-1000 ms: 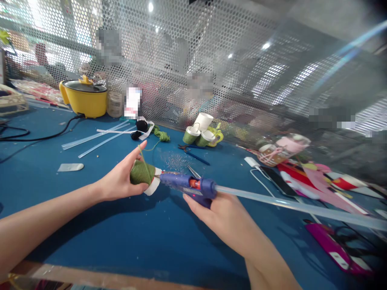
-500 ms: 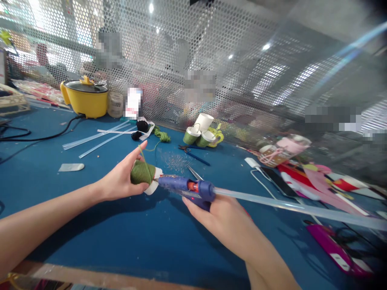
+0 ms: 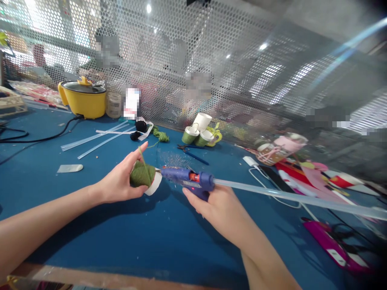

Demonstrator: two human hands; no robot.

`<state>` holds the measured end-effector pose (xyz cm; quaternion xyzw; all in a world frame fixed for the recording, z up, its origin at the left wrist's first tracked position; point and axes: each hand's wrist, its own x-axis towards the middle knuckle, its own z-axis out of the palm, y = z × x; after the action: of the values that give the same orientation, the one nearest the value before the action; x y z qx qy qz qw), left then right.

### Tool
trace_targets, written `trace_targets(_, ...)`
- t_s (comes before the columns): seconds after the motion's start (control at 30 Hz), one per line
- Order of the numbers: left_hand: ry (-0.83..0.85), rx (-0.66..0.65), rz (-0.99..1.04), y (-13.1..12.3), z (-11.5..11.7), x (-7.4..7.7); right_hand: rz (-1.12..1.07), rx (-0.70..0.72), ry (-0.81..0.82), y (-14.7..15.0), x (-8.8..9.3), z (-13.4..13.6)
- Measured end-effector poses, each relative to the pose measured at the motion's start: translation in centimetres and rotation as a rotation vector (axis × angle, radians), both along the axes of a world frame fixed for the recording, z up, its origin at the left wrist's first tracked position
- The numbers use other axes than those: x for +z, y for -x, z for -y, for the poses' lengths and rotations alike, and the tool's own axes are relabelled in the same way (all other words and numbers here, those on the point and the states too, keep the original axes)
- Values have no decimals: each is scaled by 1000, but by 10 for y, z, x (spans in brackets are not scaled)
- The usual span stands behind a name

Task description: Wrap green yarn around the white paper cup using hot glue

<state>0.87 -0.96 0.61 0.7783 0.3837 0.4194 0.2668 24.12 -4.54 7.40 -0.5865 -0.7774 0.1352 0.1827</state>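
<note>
My left hand point(image 3: 122, 177) is closed around a white paper cup point(image 3: 155, 184) wrapped in green yarn point(image 3: 142, 174), tilted on its side with its white end facing right. A strand of the yarn runs up over my raised index finger. In my right hand point(image 3: 220, 209) is a blue glue gun point(image 3: 181, 177), a long clear glue stick point(image 3: 272, 191) jutting from its back and a small red light showing on its side. The gun's nozzle points left, at the white end of the cup; whether it touches, I cannot tell.
Behind my hands lie pliers point(image 3: 196, 157), a green yarn bundle point(image 3: 161, 136) and yarn-wrapped cups point(image 3: 190, 135). Clear glue sticks point(image 3: 96, 135) and a yellow electric pot point(image 3: 86, 100) are at left. A purple power strip point(image 3: 326, 241) and felt pieces point(image 3: 317, 177) lie at right, before a perforated metal screen point(image 3: 169, 60).
The glue gun's nozzle has shifted slightly up along the white end of the cup. The cup is turned a little, showing more of its white part. The view has moved slightly.
</note>
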Motion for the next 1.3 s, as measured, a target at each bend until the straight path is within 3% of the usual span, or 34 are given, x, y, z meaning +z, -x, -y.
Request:
trace_targets(0.43,-25,-13,-42,0,2,-2,-72,5,49,5,-1,-11)
trace_targets(0.67,0,33,-38,0,1,0,-424,-68,288,2,-5,-24)
trace_targets(0.8,45,35,-12,0,0,-1,-621,-172,141,-16,-15,-53)
trace_targets(0.87,61,27,0,1,-1,-2,-532,-203,42,-28,-22,-72)
trace_targets(1.03,66,42,-9,2,-3,-2,-366,-291,-28,-53,-42,-105)
trace_targets(1.17,57,42,-11,1,-4,-1,-214,-325,-109,-58,-47,-104)
trace_targets(1.3,65,40,-10,0,-3,-1,-118,-300,-222,-50,-36,-92)
